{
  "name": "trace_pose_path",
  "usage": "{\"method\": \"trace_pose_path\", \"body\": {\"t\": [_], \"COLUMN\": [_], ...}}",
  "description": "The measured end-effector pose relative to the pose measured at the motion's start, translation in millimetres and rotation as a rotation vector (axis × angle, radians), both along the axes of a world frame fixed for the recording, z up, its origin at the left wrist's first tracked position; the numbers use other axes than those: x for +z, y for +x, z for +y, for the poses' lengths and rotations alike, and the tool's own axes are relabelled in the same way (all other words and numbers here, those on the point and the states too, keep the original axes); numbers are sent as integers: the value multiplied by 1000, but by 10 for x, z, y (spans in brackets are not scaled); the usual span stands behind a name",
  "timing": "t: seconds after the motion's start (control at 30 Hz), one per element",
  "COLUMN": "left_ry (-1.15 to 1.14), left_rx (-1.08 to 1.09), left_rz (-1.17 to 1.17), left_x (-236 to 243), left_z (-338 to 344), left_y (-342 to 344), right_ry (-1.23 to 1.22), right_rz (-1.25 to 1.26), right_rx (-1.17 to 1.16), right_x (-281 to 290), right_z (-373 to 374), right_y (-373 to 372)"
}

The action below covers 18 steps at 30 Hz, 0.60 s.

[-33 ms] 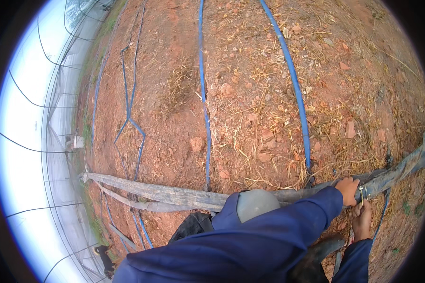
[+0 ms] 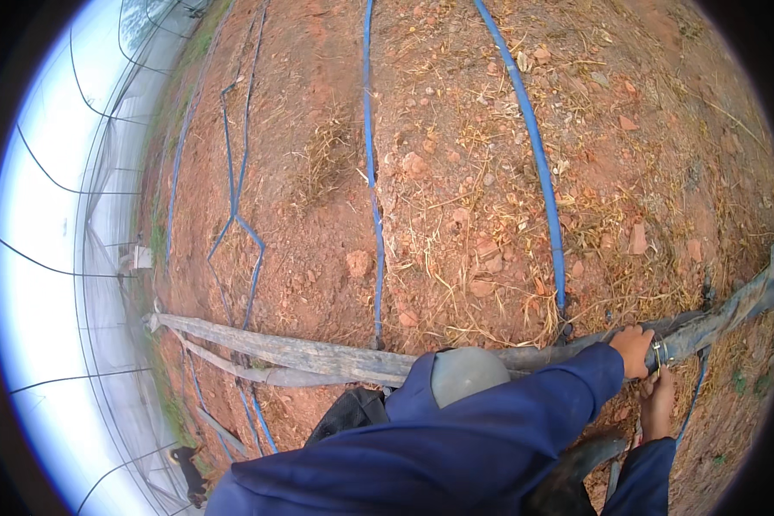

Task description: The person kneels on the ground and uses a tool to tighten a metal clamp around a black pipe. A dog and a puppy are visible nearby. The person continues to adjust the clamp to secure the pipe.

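Observation:
A long flat grey hose point(image 2: 318, 357) lies across the red soil from left to right. My left hand point(image 2: 635, 351) reaches over in a blue sleeve and grips this hose just left of a metal clamp point(image 2: 660, 353). My right hand point(image 2: 658, 404) comes up from below, fingers touching the hose's underside at the clamp; its grip is hidden. A thin blue tube point(image 2: 692, 400) runs down beside the right hand. A grey rounded thing point(image 2: 469, 374) sits in front of my chest and covers part of the hose.
Several thin blue drip lines point(image 2: 374, 215) point(image 2: 542, 172) run away over dry soil with straw and clods and meet the grey hose. A second grey hose point(image 2: 232, 370) branches at the left. Netting on curved wire hoops point(image 2: 86, 258) forms a wall at the left.

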State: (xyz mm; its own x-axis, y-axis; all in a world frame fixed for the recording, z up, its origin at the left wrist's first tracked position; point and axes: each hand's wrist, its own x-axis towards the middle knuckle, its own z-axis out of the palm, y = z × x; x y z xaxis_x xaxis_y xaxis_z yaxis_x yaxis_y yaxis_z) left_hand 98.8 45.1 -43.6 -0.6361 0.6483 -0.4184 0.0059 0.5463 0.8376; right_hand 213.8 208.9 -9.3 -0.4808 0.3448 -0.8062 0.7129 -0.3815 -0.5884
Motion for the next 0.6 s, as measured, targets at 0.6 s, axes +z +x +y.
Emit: {"method": "trace_pose_path", "body": {"t": [0.6], "left_ry": [-9], "left_rx": [-20], "left_rz": [-1], "left_x": [100], "left_z": [-45], "left_y": [-26], "right_ry": [12], "right_rz": [-51], "right_rx": [-39], "right_x": [23], "right_z": [-8], "right_y": [-14]}}
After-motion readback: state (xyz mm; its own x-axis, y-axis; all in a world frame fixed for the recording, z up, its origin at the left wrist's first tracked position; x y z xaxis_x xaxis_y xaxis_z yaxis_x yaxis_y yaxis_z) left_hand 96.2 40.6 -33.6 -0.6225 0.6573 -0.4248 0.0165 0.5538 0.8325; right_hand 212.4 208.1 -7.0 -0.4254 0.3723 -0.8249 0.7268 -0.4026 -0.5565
